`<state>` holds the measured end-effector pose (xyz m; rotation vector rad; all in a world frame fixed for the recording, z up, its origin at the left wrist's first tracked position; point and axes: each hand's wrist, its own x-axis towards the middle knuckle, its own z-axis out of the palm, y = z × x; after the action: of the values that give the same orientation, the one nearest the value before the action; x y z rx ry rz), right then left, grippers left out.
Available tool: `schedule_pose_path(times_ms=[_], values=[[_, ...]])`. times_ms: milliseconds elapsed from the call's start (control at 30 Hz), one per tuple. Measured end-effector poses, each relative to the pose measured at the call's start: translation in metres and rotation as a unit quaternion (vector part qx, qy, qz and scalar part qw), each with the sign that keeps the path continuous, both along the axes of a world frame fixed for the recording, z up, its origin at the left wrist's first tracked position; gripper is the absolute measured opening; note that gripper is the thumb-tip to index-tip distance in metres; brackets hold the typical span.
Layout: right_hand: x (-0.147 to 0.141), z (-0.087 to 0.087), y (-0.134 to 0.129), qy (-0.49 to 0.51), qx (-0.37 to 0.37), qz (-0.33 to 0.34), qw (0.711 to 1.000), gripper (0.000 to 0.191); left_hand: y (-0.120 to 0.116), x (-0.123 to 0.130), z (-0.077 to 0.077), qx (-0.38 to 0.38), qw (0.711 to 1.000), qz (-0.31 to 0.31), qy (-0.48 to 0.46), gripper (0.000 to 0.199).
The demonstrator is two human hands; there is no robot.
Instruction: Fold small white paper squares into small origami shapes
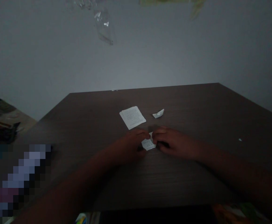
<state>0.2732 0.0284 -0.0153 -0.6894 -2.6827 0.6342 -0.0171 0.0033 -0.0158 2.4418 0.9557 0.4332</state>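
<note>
A small white piece of paper [149, 144] with lines of print lies on the dark wooden table [173, 180], between my two hands. My left hand [134, 144] holds its left side with bent fingers. On the opposite side, the fingers of my right hand [167, 140] are closed on its right edge. Just beyond my left hand rests a stack of printed white sheets [132, 117], slightly fanned. A small folded white paper [158, 114] sits to the right of the stack, beyond my right hand.
A tiny white scrap [240, 139] lies on the right of the table. Behind the far edge stands a pale wall [150, 56] with clear plastic [103, 26] on it. Dark and red items [1, 130] are at far left, beside a pixelated area.
</note>
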Motion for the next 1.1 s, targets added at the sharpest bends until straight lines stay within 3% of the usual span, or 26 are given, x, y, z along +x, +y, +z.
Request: schedule_pose_path(times_ms=[167,533,800,967,1100], values=[[0.003,0.006,0.000,-0.018,0.004,0.020,1.000,0.026,-0.004,-0.002,0.005,-0.004,0.999,0.015,0.029,0.059],[0.003,0.011,-0.003,-0.027,0.008,0.038,0.999,0.030,0.002,0.002,0.005,0.064,0.994,-0.006,0.092,0.035],[0.005,0.013,-0.002,-0.036,0.009,0.044,0.998,0.034,0.010,-0.003,0.010,0.101,0.983,-0.021,0.153,0.043],[0.004,0.014,-0.005,-0.053,0.052,0.068,0.995,0.039,0.009,-0.006,0.017,0.091,0.985,-0.041,0.140,0.023],[0.003,0.014,-0.010,-0.052,0.067,0.069,0.994,0.042,0.008,-0.003,0.018,0.055,0.992,-0.016,0.113,0.018]])
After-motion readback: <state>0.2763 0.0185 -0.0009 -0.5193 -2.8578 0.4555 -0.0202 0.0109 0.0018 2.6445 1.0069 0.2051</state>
